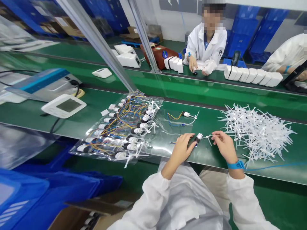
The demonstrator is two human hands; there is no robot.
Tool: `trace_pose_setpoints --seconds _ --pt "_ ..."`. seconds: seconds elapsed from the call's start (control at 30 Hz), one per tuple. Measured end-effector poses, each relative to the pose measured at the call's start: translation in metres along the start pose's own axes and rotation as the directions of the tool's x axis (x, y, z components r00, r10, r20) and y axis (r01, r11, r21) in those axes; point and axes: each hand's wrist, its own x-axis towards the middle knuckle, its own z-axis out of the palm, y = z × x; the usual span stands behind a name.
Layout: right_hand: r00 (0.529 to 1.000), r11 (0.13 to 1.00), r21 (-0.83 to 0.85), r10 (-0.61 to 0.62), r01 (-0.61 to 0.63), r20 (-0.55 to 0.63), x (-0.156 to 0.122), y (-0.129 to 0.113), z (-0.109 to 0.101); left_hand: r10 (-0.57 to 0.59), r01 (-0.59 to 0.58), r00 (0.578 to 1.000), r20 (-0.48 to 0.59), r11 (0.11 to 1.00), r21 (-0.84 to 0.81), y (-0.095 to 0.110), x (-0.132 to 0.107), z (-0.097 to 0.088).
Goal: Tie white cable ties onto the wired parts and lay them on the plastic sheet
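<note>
My left hand (183,147) is low over the green bench, thumb and forefinger closed on the black end of a small white-and-black pump (198,138). Thin wires run from the pump under that hand, ending in a small plug to its left. A thin white tube with a T-shaped end (208,138) extends rightward from the pump. The fingertips of my right hand (223,145) are bent together at this end; the exact contact is hard to see. Behind my hands lies another wired pump (185,114) with its own white tube.
On the right is a heap of white T-shaped tubes (259,132). To the left, several wired pumps rest on a clear plastic bag (92,127). A white device with a screen (64,106) is farther left. Another person (208,41) works across the bench. A blue cord (275,166) trails from my right wristband.
</note>
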Motion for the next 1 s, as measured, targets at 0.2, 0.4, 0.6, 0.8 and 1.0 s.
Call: trace_pose_setpoints --seconds 0.2,0.4,0.6,0.8,1.0 --pt "0.999 0.938 -0.346 0.029 -0.015 0.033 -0.013 0.013 0.006 -0.009 0.008 0.999 0.05 1.0 0.024 0.001 0.0 -0.005" --pt "0.998 0.867 -0.497 -0.01 0.04 0.062 -0.008 0.017 0.018 -0.044 0.024 0.994 0.099 0.981 0.194 0.01 0.014 0.0" --pt "0.996 0.995 -0.036 0.089 -0.09 -0.023 -0.018 0.014 0.011 -0.036 0.025 0.998 0.052 0.981 0.191 0.016 0.024 0.009" --pt "0.993 0.927 0.361 0.117 -0.098 -0.031 -0.03 0.011 0.016 -0.118 0.11 0.993 -0.027 0.975 -0.192 0.01 0.019 0.01" --pt "0.988 0.79 0.607 0.148 -0.093 -0.041 -0.03 0.011 0.037 -0.12 0.109 0.993 -0.01 0.935 -0.336 0.012 0.014 0.007"
